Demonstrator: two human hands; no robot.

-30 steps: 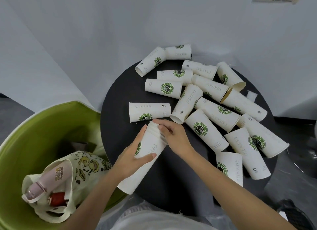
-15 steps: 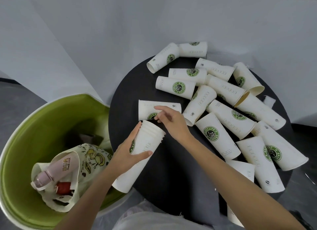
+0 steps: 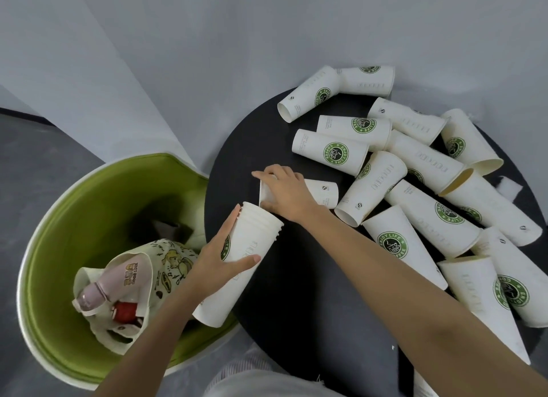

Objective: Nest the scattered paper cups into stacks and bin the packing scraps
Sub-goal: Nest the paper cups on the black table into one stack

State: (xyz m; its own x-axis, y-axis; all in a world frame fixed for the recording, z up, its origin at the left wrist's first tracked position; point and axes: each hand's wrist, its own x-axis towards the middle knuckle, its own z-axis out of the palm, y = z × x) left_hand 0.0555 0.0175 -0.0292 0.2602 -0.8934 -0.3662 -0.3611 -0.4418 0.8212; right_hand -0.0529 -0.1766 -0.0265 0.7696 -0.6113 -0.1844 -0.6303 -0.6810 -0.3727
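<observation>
A: What could go wrong?
B: Above the green tub (image 3: 74, 218), the left hand (image 3: 219, 257) wraps a nested stack (image 3: 255, 239) whose base pokes past the surface (image 3: 296, 307) edge; a slack hold drops it in. The right hand (image 3: 284, 192) curls round a lying cup (image 3: 321, 192); squeezing could dent its mouth.
A: Counts?
B: One stack, roughly fourteen more loose cups (image 3: 335, 152), one white scrap (image 3: 508, 186) far right.

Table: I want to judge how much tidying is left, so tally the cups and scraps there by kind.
Loose paper cups lying on the table: 15 (one in the grip of the right hand, one mostly hidden behind the right arm)
Nested stack, in the grip of the left hand: 1
Packing scrap: 1
Total: 17
</observation>
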